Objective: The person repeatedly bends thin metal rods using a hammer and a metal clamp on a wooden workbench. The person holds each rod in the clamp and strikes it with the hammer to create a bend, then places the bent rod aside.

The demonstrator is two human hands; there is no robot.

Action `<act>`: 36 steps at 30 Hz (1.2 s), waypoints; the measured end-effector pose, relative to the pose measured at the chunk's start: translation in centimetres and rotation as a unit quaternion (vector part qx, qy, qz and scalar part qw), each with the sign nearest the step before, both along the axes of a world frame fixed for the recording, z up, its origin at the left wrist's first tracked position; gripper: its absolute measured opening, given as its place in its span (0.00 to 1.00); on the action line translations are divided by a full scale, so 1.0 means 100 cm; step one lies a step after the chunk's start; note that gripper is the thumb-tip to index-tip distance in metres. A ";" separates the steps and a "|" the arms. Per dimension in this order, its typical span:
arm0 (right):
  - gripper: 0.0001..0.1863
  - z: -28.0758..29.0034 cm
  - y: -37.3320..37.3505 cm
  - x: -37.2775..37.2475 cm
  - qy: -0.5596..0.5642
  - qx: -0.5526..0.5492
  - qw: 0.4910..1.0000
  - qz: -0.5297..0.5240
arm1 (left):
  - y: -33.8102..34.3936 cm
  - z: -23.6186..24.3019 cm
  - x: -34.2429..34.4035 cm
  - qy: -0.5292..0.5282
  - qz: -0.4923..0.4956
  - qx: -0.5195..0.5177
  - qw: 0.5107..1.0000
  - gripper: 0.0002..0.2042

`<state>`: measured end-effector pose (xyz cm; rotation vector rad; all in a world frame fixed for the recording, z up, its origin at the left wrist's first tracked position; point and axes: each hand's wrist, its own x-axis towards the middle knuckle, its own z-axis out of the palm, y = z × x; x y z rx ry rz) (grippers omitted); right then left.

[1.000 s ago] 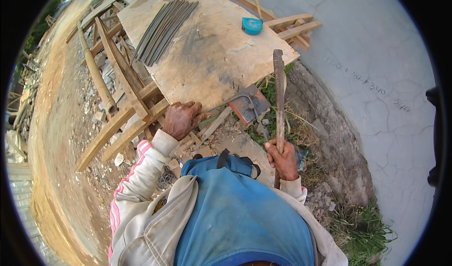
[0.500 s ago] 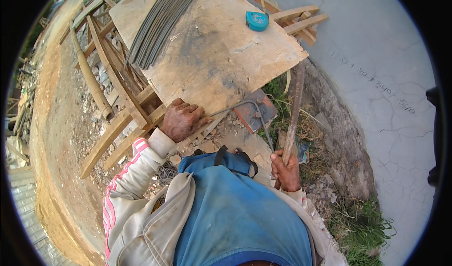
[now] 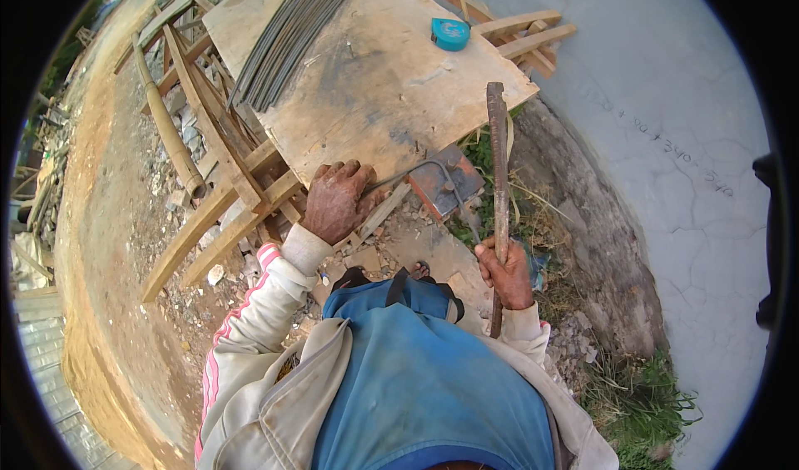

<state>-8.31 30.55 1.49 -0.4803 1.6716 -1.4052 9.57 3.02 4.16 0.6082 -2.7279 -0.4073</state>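
Note:
My left hand (image 3: pixel 337 202) is at the near edge of a plywood board (image 3: pixel 374 95), its thumb and fingers closed on one end of a thin steel rod (image 3: pixel 408 170). Away from that hand the rod runs over a rusty metal block (image 3: pixel 444 183) and bends sharply there toward my right hand. My right hand (image 3: pixel 506 274) is wrapped round a long brown rusty bar (image 3: pixel 499 154) that stands up past the block. The bent end of the rod reaches the right fingers; whether they grip it too is hard to see.
A bundle of cut steel rods (image 3: pixel 287 45) and a teal tape measure (image 3: pixel 450 34) lie on the board. Wooden beams (image 3: pixel 216 149) and a bamboo pole (image 3: pixel 171 133) are to the left, over rubble. A cracked grey concrete surface (image 3: pixel 666 79) spreads to the right, beyond grass.
The rusty bar has moved a little left, and its upper end now shows. My right hand has risen slightly; my left hand has shifted slightly right and its fingers look less curled.

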 end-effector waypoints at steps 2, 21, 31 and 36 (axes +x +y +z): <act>0.11 -0.002 0.000 -0.008 -0.003 -0.001 1.000 0.001 | 0.011 -0.009 -0.018 0.052 0.015 -0.006 0.999 0.14; 0.20 0.016 0.054 -0.035 0.293 0.095 0.951 -0.002 | 0.012 -0.031 -0.068 0.077 -0.015 -0.077 0.994 0.06; 0.24 0.014 0.110 -0.063 0.330 0.140 0.932 0.057 | 0.012 -0.032 -0.065 0.079 -0.020 -0.071 0.994 0.05; 0.29 0.024 0.108 -0.098 0.364 0.190 0.899 0.156 | 0.015 -0.033 -0.065 0.058 -0.006 -0.064 0.996 0.05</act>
